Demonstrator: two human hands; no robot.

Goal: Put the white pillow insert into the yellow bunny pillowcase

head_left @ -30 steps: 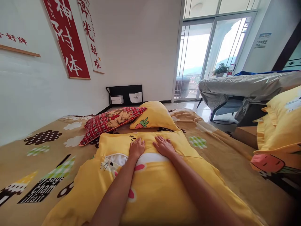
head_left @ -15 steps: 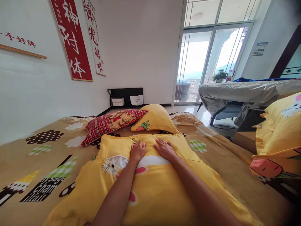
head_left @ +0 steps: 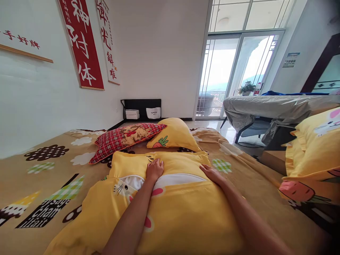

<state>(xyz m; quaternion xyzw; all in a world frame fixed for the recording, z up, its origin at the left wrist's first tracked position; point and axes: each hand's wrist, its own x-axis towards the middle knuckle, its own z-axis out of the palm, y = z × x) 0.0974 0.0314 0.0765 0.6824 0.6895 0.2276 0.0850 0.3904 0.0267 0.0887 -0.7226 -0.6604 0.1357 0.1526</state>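
A yellow pillowcase with printed rabbit faces lies in front of me on the bed. Through its gap near the far end shows a white inner pillow. My left hand rests palm down just beyond the gap, fingers laid on the yellow cloth and slightly bent. At the case's far right side, my right hand lies with its fingers stretched over the edge. Neither hand appears to grip anything. Both forearms cover part of the case.
Beyond the case lie a red plaid cushion and a yellow pillow on the brown patterned blanket. Another yellow pillow stands at the right, near a cardboard box. Farther back is a covered table.
My right hand has moved right across the pillowcase to its far right side. My left hand stays at about the same spot. The view has shifted slightly.
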